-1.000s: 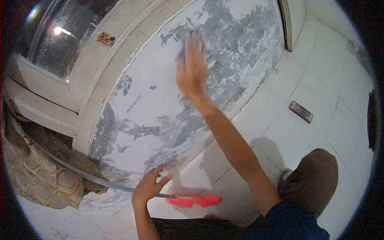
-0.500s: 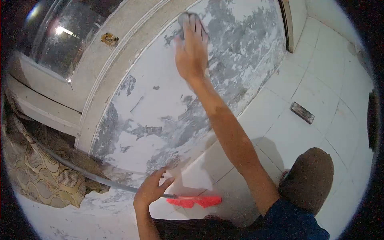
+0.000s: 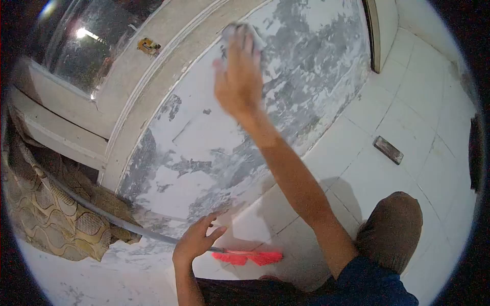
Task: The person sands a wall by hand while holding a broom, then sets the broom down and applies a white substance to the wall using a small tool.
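Note:
My right hand (image 3: 241,81) is stretched up against the patchy white and grey wall (image 3: 199,127), pressing a grey piece of sandpaper (image 3: 255,38) flat under its fingers near the door frame. The hand is blurred by motion, and most of the sandpaper is hidden beneath it. Lower down, my left hand (image 3: 196,240) hovers by the grey handle (image 3: 117,221) of a broom with pink-red bristles (image 3: 265,257). Its thumb and fingers are spread, and it does not wrap around the handle, which passes behind it.
A small dark rectangular block (image 3: 388,150) lies on the white tiled floor (image 3: 403,112) to the right. Patterned cloth (image 3: 61,219) hangs at lower left. A pale door frame (image 3: 138,97) with a glass pane borders the wall. My bent knee (image 3: 393,227) is at lower right.
My right hand has moved slightly down and left along the wall with the sandpaper. The view has shifted a little; my left hand stays by the broom handle.

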